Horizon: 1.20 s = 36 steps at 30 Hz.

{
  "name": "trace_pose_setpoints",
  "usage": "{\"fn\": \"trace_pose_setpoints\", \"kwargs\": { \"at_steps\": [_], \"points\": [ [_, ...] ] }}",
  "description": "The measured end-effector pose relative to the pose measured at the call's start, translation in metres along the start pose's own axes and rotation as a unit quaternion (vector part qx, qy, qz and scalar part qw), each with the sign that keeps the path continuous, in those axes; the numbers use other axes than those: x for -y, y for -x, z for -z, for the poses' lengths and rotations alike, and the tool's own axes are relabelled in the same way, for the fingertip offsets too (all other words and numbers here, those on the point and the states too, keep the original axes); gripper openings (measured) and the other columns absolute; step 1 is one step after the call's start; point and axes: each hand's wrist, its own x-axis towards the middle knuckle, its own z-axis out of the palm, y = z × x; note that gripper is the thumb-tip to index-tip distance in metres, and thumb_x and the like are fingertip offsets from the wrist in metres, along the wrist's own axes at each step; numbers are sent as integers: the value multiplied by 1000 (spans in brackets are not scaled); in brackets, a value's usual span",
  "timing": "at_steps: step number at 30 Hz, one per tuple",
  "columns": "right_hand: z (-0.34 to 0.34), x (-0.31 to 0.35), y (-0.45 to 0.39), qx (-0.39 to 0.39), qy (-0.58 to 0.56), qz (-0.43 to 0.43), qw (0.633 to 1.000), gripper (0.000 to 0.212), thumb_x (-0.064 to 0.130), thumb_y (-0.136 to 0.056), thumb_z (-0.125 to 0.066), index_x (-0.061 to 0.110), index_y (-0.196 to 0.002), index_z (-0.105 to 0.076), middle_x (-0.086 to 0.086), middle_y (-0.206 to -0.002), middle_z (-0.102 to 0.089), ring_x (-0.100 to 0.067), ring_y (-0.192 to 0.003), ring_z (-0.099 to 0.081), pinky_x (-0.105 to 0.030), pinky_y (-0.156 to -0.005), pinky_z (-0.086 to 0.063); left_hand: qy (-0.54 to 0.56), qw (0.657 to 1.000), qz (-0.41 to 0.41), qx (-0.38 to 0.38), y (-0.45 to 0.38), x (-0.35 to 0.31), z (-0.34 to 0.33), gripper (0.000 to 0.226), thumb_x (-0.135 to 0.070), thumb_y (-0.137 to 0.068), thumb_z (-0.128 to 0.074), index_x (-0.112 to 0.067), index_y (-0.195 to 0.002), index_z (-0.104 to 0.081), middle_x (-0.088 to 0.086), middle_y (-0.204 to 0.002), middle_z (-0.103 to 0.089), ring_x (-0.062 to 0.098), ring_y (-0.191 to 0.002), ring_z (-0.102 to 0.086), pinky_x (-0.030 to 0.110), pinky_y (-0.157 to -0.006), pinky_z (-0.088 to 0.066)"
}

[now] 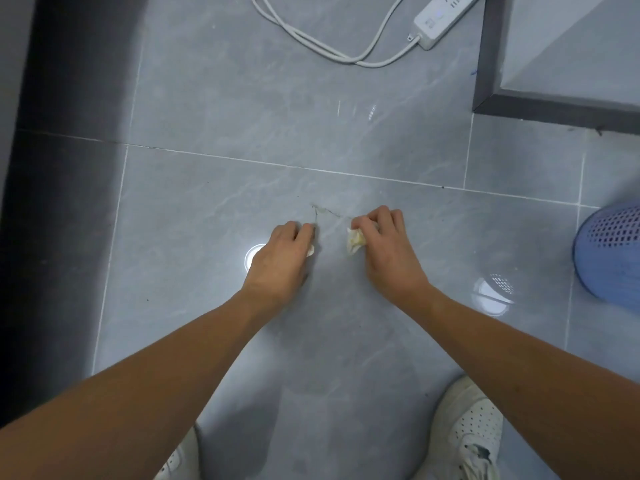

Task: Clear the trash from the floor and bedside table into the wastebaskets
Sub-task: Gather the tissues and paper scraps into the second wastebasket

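1. At 9 o'clock I see a dark grey upright panel [65, 168] standing along the left edge of the grey tiled floor [242, 98].
2. Just left of centre, my left hand [280, 258] is down at the floor with its fingers curled. A small white scrap [310, 250] shows at the fingertips; I cannot tell how much of it lies inside the hand.
3. Just right of centre, my right hand [384, 251] has its fingers curled around a crumpled yellowish-white tissue [355, 240], which protrudes on the thumb side. The two hands are near each other but apart.
4. At 12 o'clock a looped white cable [329, 46] runs to a white power strip [443, 19] at 1 o'clock.
5. At 2 o'clock stands a dark-framed grey cabinet [561, 64].
6. At 3 o'clock a blue perforated wastebasket [609, 251] stands at the frame edge, well apart from both hands.
7. At 5 o'clock a white sneaker [467, 434] rests on the floor.
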Motion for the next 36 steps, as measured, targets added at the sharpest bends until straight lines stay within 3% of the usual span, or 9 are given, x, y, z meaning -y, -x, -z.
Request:
{"fn": "trace_pose_setpoints", "kwargs": {
  "at_steps": [2, 6, 12, 16, 21, 25, 28, 32, 36],
  "points": [
    [4, -7, 5, 20, 10, -5, 1000, 55, -22, -67, -47, 12, -108, -55, -7, -111, -44, -27, -102, -40, -45, -70, -50, 25, 1000, 12, -2, 6, -2, 2, 35, -12, -91, -64, -23, -114, -39, 1, -115, -49, 22, -102, -46, 31, -65, -38],
    [21, -15, 13, 10, 14, -28, 999, 38, -18, -74, -52, 13, -97, -52, -5, -105, -45, -26, -93, -39, -48, -65, -48, 67, 997, 24, -21, 21, -5, 16, 17, -20, -97, -60, -20, -105, -45, -5, -103, -48, 22, -92, -48, 37, -67, -46],
    [70, -13, 32, -130, -121, -166, 970, 33, -16, -67, -45, 9, -83, -59, -4, -92, -45, -25, -80, -48, -34, -66, -40, 84, 996, -10, -12, 47, -25, 44, 9, -19, -101, -54, -21, -105, -46, -6, -100, -49, 20, -86, -47, 42, -67, -50],
    [123, 0, 73, -167, -166, -256, 937, 32, -15, -68, -44, 8, -82, -61, -9, -92, -47, -19, -76, -47, -19, -63, -34, 105, 994, -41, 1, 59, -64, 80, 6, -19, -102, -52, -20, -103, -46, -6, -95, -48, 16, -74, -46, 38, -62, -48],
    [210, 31, 154, -241, -205, -338, 886, 23, 2, -67, -45, 8, -81, -62, -6, -89, -49, -13, -77, -49, -28, -66, -41, 129, 980, -140, 56, 75, -168, 141, 5, -22, -103, -51, -24, -102, -47, -8, -92, -51, 14, -68, -53, 34, -60, -46],
    [273, 49, 234, -328, -197, -401, 833, 20, -5, -70, -48, 7, -80, -61, -4, -87, -49, -10, -77, -49, -18, -68, -38, 106, 954, -257, 115, 90, -274, 172, 3, -27, -102, -51, -29, -102, -49, -10, -92, -54, 16, -70, -56, 39, -65, -49],
    [309, 55, 300, -385, -180, -470, 774, 16, -1, -70, -46, 11, -75, -57, -4, -84, -47, -18, -73, -46, -27, -66, -35, 74, 930, -329, 145, 101, -355, 180, 4, -26, -99, -54, -27, -101, -50, -8, -92, -57, 20, -75, -58, 42, -70, -50],
    [335, 43, 375, -409, -168, -529, 725, 23, -11, -77, -45, 12, -71, -48, -1, -83, -42, -17, -69, -42, -25, -62, -32, 64, 914, -366, 162, 128, -441, 166, 5, -24, -98, -53, -24, -94, -50, -5, -90, -58, 23, -78, -58, 43, -70, -50],
    [339, 12, 429, -403, -90, -574, 708, 21, -13, -78, -52, 6, -81, -59, -3, -90, -43, -25, -78, -47, -21, -67, -33, 40, 908, -372, 190, 155, -502, 126, 5, -18, -97, -50, -19, -102, -51, 1, -100, -58, 29, -84, -58, 43, -69, -48]
  ]
}}
